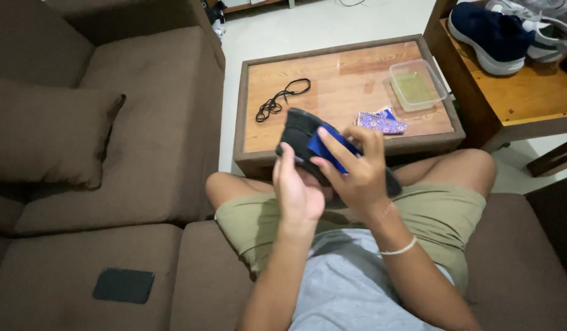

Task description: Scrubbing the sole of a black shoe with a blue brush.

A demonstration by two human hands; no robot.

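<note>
Seated on a brown sofa [142, 141] before a low wooden worktop [351, 92], the person holds a dark shoe [302, 138] above the knees, the left hand [295, 190] clasped around its near side and the right hand [357, 175] pressing a blue insole [329, 153] against it with spread fingers. Judging by the black lace [280, 98] lying loose on the worktop, the shoe is unlaced and the insole is not yet seated. The clear plastic tub [417, 84] near the patterned blue cloth [381, 122] seems to hold only a pale yellowish layer.
</note>
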